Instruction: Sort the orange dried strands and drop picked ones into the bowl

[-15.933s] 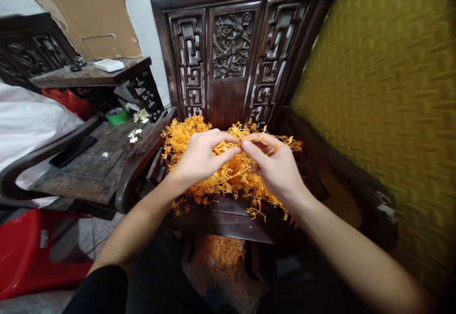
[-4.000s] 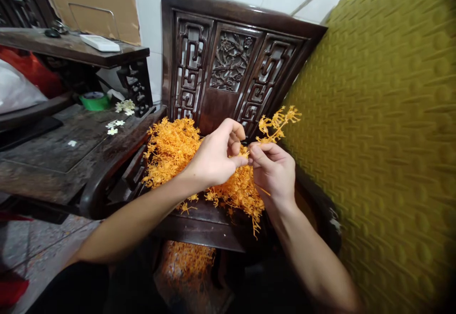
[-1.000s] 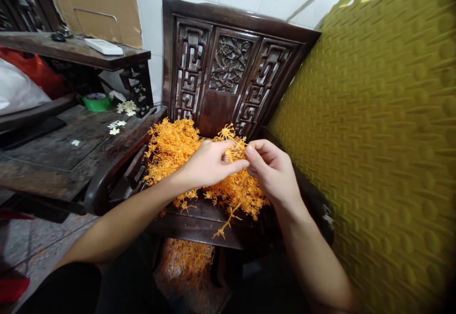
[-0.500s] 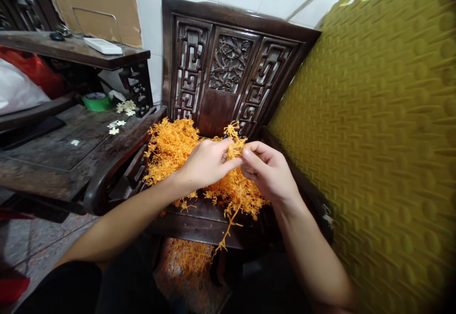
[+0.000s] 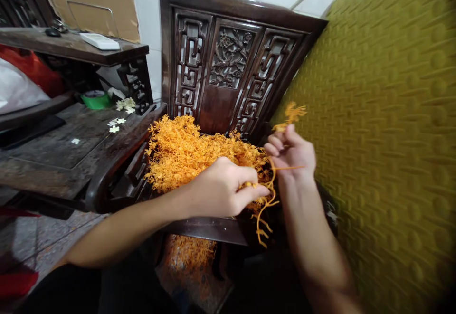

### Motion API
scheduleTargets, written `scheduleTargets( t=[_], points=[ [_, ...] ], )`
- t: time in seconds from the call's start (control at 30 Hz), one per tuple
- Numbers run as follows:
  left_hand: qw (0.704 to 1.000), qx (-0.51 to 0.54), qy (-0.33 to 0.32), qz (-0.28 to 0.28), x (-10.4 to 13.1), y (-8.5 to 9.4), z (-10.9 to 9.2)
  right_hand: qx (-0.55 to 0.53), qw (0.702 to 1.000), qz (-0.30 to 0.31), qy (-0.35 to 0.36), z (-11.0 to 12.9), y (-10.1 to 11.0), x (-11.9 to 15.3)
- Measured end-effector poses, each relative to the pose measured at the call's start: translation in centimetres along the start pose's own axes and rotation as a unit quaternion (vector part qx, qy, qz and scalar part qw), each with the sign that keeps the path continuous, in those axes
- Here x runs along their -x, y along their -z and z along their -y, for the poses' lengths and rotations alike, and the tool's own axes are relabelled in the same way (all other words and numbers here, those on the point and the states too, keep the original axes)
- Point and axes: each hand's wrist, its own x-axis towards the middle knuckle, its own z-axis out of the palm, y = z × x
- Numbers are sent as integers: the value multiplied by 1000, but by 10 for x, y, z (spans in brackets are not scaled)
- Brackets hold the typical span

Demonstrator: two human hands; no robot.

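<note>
The left hand (image 5: 223, 191) is pinching an orange strand (image 5: 265, 209) over the chair seat (image 5: 210, 228), while the right hand (image 5: 292, 150) is gripping an orange sprig (image 5: 292, 113) beside the orange pile (image 5: 188, 150).

**Orange sprigs, pile and pieces**

We see a loose, tangled pile of orange sprigs (image 5: 185, 150), thin and branching with tiny tufted tips, heaped on the dark seat of a carved wooden chair (image 5: 210, 228) and leaning towards its left armrest. One long orange strand (image 5: 265, 209) hangs from the pile's right front edge, curling down past the seat's front rim. A small sprig piece (image 5: 292, 113), somewhat blurred, stands above and to the right of the pile, well clear of it. More orange sprigs on the floor (image 5: 188, 254) lie scattered below the seat's front.
</note>
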Motion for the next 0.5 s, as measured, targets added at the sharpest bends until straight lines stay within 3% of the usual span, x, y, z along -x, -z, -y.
scheduleTargets(
  t=[0.03,0.1,0.17,0.33,0.5],
  points=[
    [1000,4,-3,9,1,4,-1,0,1000,11,-10,5,5,-4],
    [999,48,22,-3,-2,11,3,7,992,69,-102,12,11,-3],
    [985,158,70,-28,-11,16,15,12,978,118,-169,13,11,5],
    [895,397,167,-114,-34,12,47,-27,965,154,-212,10,7,21],
    [829,511,200,-109,-38,7,57,-84,951,178,-237,12,6,20]
  ],
)
